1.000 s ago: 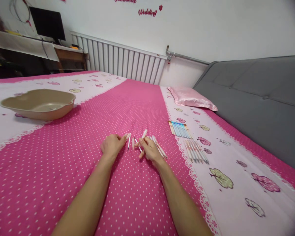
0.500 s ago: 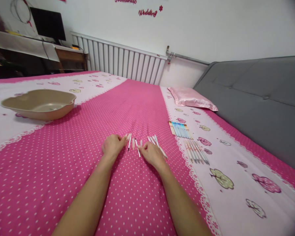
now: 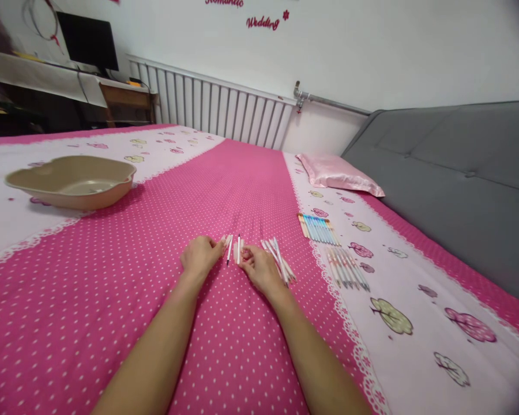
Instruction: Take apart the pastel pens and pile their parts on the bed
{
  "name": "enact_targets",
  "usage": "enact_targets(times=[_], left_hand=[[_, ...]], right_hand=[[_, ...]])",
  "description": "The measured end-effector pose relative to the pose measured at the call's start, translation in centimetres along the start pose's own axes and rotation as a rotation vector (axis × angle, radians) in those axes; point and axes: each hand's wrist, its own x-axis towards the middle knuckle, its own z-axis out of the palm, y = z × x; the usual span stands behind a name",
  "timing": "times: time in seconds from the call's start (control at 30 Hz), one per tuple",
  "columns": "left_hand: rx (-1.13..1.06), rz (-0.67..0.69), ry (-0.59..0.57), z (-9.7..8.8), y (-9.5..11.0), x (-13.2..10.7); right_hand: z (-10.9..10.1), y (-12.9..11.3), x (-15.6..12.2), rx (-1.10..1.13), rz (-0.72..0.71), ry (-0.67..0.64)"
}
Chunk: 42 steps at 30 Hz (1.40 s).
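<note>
My left hand (image 3: 202,256) rests on the bed with its fingers closed against pale slim pens, which it partly hides. Just right of its fingertips lies a white pen with a dark tip (image 3: 229,252). My right hand (image 3: 262,268) pinches another white pen (image 3: 239,249), dark at its far end, standing nearly parallel to the first. Beyond the right knuckles several whitish pens (image 3: 278,258) lie in a loose, crossing pile. Farther right are a neat row of blue and tan pens (image 3: 319,229) and a row of pale, grey-tipped pens (image 3: 348,268).
A beige basin (image 3: 75,193) sits at the left on the pink dotted bedspread (image 3: 225,190). A pink pillow (image 3: 339,173) lies by the grey headboard (image 3: 454,173). Behind are a white radiator (image 3: 211,101) and a desk with a monitor (image 3: 87,43).
My right hand has shifted slightly left, and the slanted white pen by its fingers now stands straighter, nearer the left pens. My left hand stays about where it was.
</note>
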Motion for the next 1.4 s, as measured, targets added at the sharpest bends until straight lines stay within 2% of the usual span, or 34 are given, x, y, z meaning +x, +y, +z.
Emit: enact_targets(times=[0.1,0.17,0.3,0.4,0.53,0.63,0.73,0.8,0.87,0.97,1.03,1.17,1.3,1.4], left_hand=[[0.009,0.004,0.020,0.1,-0.1,0.1],[0.018,0.003,0.030,0.2,-0.2,0.2],[0.039,-0.014,0.047,0.3,-0.3,0.4],[0.020,-0.028,0.070,0.2,0.0,0.2],[-0.040,-0.016,0.133,-0.1,0.4,-0.1],[-0.083,0.042,0.179,-0.2,0.5,-0.1],[-0.256,0.199,0.199,0.0,0.8,-0.4],[-0.436,0.344,0.121,0.1,1.2,-0.9],[-0.562,0.473,-0.006,0.2,1.6,-1.4],[-0.583,0.604,-0.102,0.6,2.0,-1.9],[-0.572,0.636,-0.087,1.0,2.0,-1.8],[-0.595,0.592,-0.067,1.4,1.7,-1.3],[-0.600,0.605,-0.174,1.3,1.7,-1.2],[-0.615,0.609,-0.233,1.2,1.6,-1.2]], right_hand=[[-0.5,-0.3,0.0,-0.043,-0.014,-0.019],[-1.5,-0.5,-0.2,-0.143,0.044,0.041],[-4.0,-0.6,-0.6,-0.404,0.350,0.247],[-5.1,0.0,-0.7,-0.440,0.509,0.223],[-5.6,1.2,-0.5,-0.370,0.523,0.204],[-6.1,1.7,-0.2,-0.258,0.491,0.216],[-6.5,1.2,0.0,-0.071,0.410,0.240],[-6.4,0.5,0.2,0.062,0.359,0.259],[-5.9,-0.2,0.4,0.314,0.321,0.286],[-4.6,-0.8,0.5,0.768,0.276,0.305],[-3.9,-1.0,0.5,0.898,0.258,0.296],[-3.2,-1.2,0.5,0.924,0.227,0.313],[-3.4,-1.4,0.6,0.931,0.213,0.341],[-3.6,-1.4,0.6,0.980,0.236,0.302]])
